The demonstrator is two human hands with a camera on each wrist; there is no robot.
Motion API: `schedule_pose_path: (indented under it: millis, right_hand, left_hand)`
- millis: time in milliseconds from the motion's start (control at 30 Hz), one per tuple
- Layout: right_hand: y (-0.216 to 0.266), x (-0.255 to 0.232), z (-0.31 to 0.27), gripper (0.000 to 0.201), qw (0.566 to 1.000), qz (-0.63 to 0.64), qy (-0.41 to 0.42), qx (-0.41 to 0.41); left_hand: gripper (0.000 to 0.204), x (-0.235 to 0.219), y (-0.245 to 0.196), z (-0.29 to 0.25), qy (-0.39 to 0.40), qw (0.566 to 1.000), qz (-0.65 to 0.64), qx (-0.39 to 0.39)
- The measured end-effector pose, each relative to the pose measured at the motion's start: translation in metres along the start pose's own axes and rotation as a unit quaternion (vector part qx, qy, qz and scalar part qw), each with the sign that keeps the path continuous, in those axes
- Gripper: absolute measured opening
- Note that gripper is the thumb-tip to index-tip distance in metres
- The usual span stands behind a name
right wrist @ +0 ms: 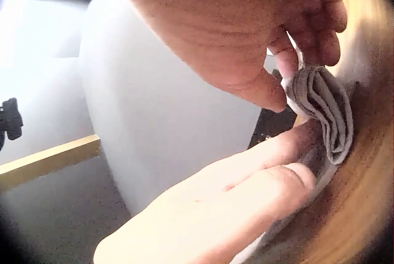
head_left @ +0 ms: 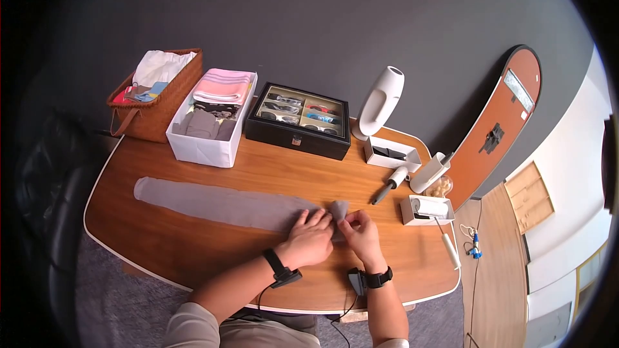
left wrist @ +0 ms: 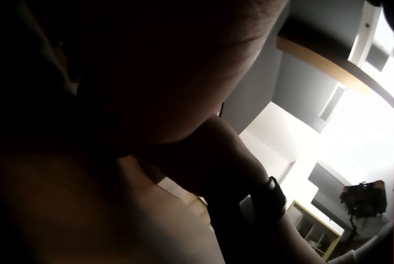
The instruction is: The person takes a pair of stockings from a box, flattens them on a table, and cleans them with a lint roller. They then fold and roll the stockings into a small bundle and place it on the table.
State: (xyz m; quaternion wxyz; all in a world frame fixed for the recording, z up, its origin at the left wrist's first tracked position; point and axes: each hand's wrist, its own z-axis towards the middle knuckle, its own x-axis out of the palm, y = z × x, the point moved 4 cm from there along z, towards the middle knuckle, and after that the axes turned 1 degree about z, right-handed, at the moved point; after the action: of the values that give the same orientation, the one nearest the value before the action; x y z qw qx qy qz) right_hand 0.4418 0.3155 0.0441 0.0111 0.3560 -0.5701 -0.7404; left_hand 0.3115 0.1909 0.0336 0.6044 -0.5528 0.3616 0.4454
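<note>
A long grey strip of folded soft fabric (head_left: 213,203), perhaps tights or leggings, lies flat across the table, with a rounded end at the left. Its right end is turned up into a layered fold (right wrist: 323,107). My left hand (head_left: 309,240) rests on the strip just left of that fold, fingers stretched out and slightly spread. With thumb and fingertips, my right hand (head_left: 362,238) pinches the raised fold at its right side. In the right wrist view the left hand's fingers (right wrist: 271,184) lie right beside the fold. The left wrist view is mostly dark.
Along the back stand a woven basket (head_left: 158,113), a white bin (head_left: 205,150) of folded cloths and a black glasses case (head_left: 290,140). On the right are a white vase (head_left: 380,103), a lint roller (head_left: 391,183), small white trays (head_left: 419,216) and a leaning mirror (head_left: 493,129).
</note>
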Motion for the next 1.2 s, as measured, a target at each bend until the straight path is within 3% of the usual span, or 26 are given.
schedule_pose_path:
  millis: [100, 200, 300, 400, 533, 567, 700, 867, 1067, 1200]
  right_hand:
    - [0.035, 0.008, -0.013, 0.023, 0.996, 0.057, 0.047, -0.042]
    - [0.04, 0.012, -0.011, 0.023, 0.99, 0.111, 0.092, 0.0]
    - [0.024, 0.01, 0.006, 0.022, 0.998, 0.006, 0.023, -0.061]
    - [0.024, 0.009, 0.014, 0.024, 0.984, -0.106, -0.027, -0.14]
    - [0.033, 0.034, 0.002, 0.036, 0.954, -0.174, 0.043, -0.239]
    - [0.031, 0.039, -0.001, 0.042, 0.959, -0.18, 0.092, -0.198]
    - [0.011, 0.044, 0.007, 0.035, 0.966, -0.157, 0.069, -0.195]
    - [0.025, 0.028, -0.001, 0.019, 0.968, -0.112, 0.06, -0.216]
    - [0.004, 0.011, 0.003, 0.015, 0.978, -0.13, 0.069, -0.149]
    - [0.028, 0.015, -0.003, 0.011, 0.98, -0.071, 0.014, -0.183]
  left_hand:
    - [0.056, -0.014, 0.02, -0.015, -0.054, 0.998, 0.002, -0.032]
    - [0.059, -0.033, 0.041, -0.031, -0.051, 0.996, 0.02, -0.066]
    - [0.062, -0.047, 0.053, -0.045, -0.061, 0.993, 0.051, -0.087]
    - [0.062, -0.05, 0.046, -0.048, -0.078, 0.995, 0.038, -0.054]
    - [0.063, -0.036, 0.031, -0.044, -0.058, 0.998, 0.025, -0.013]
    - [0.063, -0.034, 0.027, -0.042, -0.045, 0.999, 0.021, -0.006]
    - [0.06, -0.026, 0.026, -0.041, -0.038, 0.999, 0.015, 0.02]
    - [0.057, -0.02, 0.03, -0.038, -0.059, 0.998, -0.009, 0.027]
    - [0.062, -0.027, 0.031, -0.036, -0.069, 0.996, -0.06, 0.009]
    - [0.062, -0.022, 0.029, -0.035, -0.064, 0.996, -0.057, 0.016]
